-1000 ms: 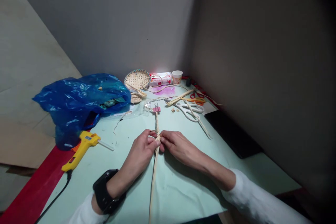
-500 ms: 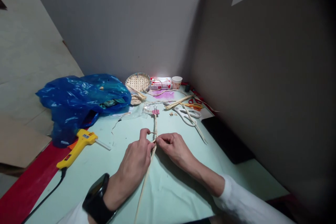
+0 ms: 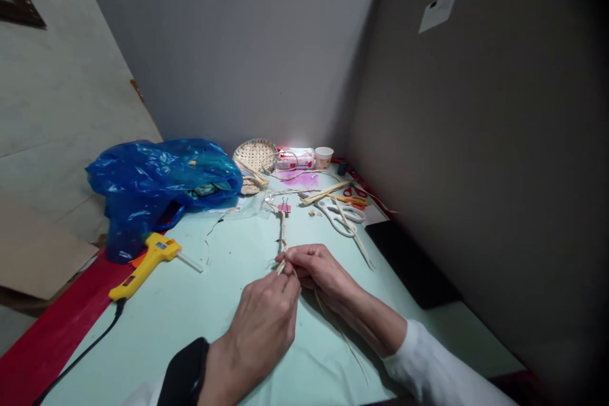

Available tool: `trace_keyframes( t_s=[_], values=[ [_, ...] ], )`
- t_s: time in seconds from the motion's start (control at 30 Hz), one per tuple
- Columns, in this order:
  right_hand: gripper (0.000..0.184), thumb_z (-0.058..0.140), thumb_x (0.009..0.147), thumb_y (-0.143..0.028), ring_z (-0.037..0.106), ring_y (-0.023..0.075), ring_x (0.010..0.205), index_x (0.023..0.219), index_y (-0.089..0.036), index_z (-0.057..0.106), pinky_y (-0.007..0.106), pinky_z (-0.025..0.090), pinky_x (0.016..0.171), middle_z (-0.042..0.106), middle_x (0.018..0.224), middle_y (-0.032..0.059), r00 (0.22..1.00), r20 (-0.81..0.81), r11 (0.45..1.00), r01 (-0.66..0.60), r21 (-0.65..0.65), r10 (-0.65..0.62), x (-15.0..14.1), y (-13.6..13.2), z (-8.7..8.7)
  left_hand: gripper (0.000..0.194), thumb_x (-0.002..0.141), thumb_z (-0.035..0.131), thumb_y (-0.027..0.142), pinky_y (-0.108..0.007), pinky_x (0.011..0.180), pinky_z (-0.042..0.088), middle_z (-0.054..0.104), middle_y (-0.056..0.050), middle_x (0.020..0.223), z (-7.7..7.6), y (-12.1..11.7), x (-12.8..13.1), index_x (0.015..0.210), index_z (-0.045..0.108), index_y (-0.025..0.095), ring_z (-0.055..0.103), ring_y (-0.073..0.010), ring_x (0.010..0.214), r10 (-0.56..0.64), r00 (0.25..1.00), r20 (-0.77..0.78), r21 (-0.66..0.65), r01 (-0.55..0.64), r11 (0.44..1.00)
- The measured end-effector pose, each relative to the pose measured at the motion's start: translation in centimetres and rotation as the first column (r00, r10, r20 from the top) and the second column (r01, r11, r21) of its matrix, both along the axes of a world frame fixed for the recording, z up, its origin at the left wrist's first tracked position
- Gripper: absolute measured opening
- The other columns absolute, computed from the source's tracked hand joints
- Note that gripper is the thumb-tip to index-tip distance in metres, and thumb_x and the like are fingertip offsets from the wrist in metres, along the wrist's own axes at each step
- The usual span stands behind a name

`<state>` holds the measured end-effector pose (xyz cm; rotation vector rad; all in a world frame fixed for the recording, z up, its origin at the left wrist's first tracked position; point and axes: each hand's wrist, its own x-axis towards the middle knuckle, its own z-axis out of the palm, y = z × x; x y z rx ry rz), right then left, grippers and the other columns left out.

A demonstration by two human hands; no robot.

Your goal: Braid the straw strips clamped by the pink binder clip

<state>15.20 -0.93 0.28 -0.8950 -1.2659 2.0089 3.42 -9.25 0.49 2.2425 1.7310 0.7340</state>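
A pale braid of flat straw-like strands (image 3: 284,228) runs toward me from a pink binder clip (image 3: 284,208) at its far end. My right hand (image 3: 323,273) pinches the near end of the braid between thumb and fingers. Just below it, my left hand (image 3: 266,317), back turned up, is closed around loose strands, its fingertips partly hidden. A thin strand (image 3: 345,336) trails from under the right hand toward the front of the table. On my left wrist sits a black watch (image 3: 184,371).
To the left lie a yellow glue gun (image 3: 145,266) with its cord and a blue plastic bag (image 3: 162,171). At the back stand a woven basket (image 3: 255,153) and a paper cup (image 3: 324,157). White-handled scissors (image 3: 340,219) and a black flat object (image 3: 412,263) lie right.
My left hand has moved nearer and below the right hand, closing round the strands. A loose strand now trails right under my right hand. The camera view has tilted up.
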Motion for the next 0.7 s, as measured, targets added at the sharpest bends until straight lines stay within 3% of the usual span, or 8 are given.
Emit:
trace_keyframes(
  t_s=[0.1, 0.17, 0.23, 0.33, 0.4, 0.5, 0.6, 0.7],
  values=[
    [0.025, 0.065, 0.069, -0.033, 0.024, 0.0043, 0.043, 0.057, -0.013, 0.056, 0.023, 0.010, 0.044, 0.047, 0.051, -0.0034, 1.000, 0.014, 1.000, 0.014, -0.003, -0.014, 0.1, 0.0, 0.1, 0.024, 0.089, 0.047, 0.031, -0.038, 0.078, 0.038, 0.063, -0.010, 0.085, 1.5, 0.9, -1.2, 0.076, 0.062, 0.020, 0.054, -0.0269, 0.088, 0.108, 0.987, 0.121, 0.005, -0.109, 0.994],
    [0.026, 0.063, 0.071, -0.032, 0.019, 0.0041, 0.042, 0.056, -0.014, 0.053, 0.023, 0.008, 0.044, 0.042, 0.047, -0.0053, 1.000, 0.007, 1.000, 0.016, -0.001, -0.016, 0.1, -0.1, 0.2, 0.020, 0.088, 0.049, 0.032, -0.037, 0.078, 0.039, 0.061, -0.008, 0.083, 2.1, 2.1, -2.2, 0.077, 0.060, 0.019, 0.053, -0.0233, 0.083, 0.267, 0.905, 0.332, -0.097, -0.248, 0.964],
    [0.025, 0.061, 0.074, -0.032, 0.022, 0.0047, 0.042, 0.059, -0.014, 0.052, 0.022, 0.011, 0.044, 0.043, 0.048, -0.0050, 1.000, -0.027, 1.000, -0.011, -0.004, 0.011, 0.1, -0.2, 0.2, 0.018, 0.084, 0.055, 0.034, -0.032, 0.070, 0.042, 0.058, -0.005, 0.075, 2.0, 3.4, -3.0, 0.078, 0.058, 0.017, 0.054, -0.0188, 0.071, 0.248, 0.763, 0.597, -0.379, -0.005, 0.926],
    [0.024, 0.057, 0.078, -0.033, 0.029, 0.0060, 0.045, 0.063, -0.015, 0.052, 0.021, 0.016, 0.046, 0.045, 0.051, -0.0038, 0.998, -0.046, 0.999, -0.044, 0.031, 0.045, 0.2, -0.4, -0.1, 0.022, 0.079, 0.061, 0.036, -0.020, 0.046, 0.032, 0.048, 0.001, 0.063, 1.1, 4.8, -3.3, 0.076, 0.053, 0.015, 0.040, -0.0072, 0.048, 0.341, 0.435, 0.833, -0.528, 0.441, 0.726],
    [0.025, 0.055, 0.080, -0.033, 0.025, 0.0060, 0.045, 0.064, -0.015, 0.051, 0.021, 0.016, 0.045, 0.042, 0.052, -0.0047, 0.999, 0.001, 0.995, -0.042, 0.086, 0.042, 0.3, -0.3, -0.3, 0.023, 0.076, 0.065, 0.031, -0.016, 0.039, 0.015, 0.038, 0.006, 0.059, 0.6, 5.1, -3.1, 0.072, 0.048, 0.015, 0.023, -0.0020, 0.042, 0.414, 0.331, 0.848, -0.530, 0.513, 0.675],
    [0.025, 0.049, 0.085, -0.029, 0.026, 0.0072, 0.045, 0.064, -0.015, 0.052, 0.022, 0.020, 0.047, 0.039, 0.050, -0.0052, 0.991, 0.122, 0.965, -0.076, 0.250, 0.046, 0.5, -0.1, -0.4, 0.023, 0.075, 0.066, 0.029, -0.017, 0.039, 0.004, 0.034, 0.009, 0.056, 0.3, 4.8, -2.7, 0.073, 0.046, 0.017, 0.014, -0.0014, 0.043, 0.445, 0.308, 0.841, -0.542, 0.475, 0.693],
    [0.028, 0.041, 0.089, -0.020, 0.046, 0.0104, 0.055, 0.067, -0.015, 0.057, 0.023, 0.030, 0.057, 0.054, 0.057, -0.0001, 0.938, 0.345, 0.822, -0.166, 0.544, -0.039, 0.7, -0.4, -0.1, 0.022, 0.074, 0.064, 0.029, -0.018, 0.038, 0.004, 0.031, 0.011, 0.052, 0.3, 4.3, -2.4, 0.082, 0.046, 0.020, 0.010, -0.0024, 0.041, 0.478, 0.332, 0.814, -0.577, 0.365, 0.730],
    [0.023, 0.042, 0.090, -0.015, 0.051, 0.0127, 0.059, 0.075, -0.016, 0.060, 0.025, 0.027, 0.057, 0.064, 0.068, 0.0031, 0.739, 0.595, 0.606, -0.325, 0.726, -0.316, 0.8, -1.2, 0.1, 0.016, 0.074, 0.059, 0.028, -0.019, 0.037, 0.005, 0.026, 0.013, 0.049, 0.1, 4.0, -2.1, 0.084, 0.050, 0.019, 0.011, -0.0033, 0.039, 0.476, 0.390, 0.789, -0.586, 0.243, 0.773]
  ],
)
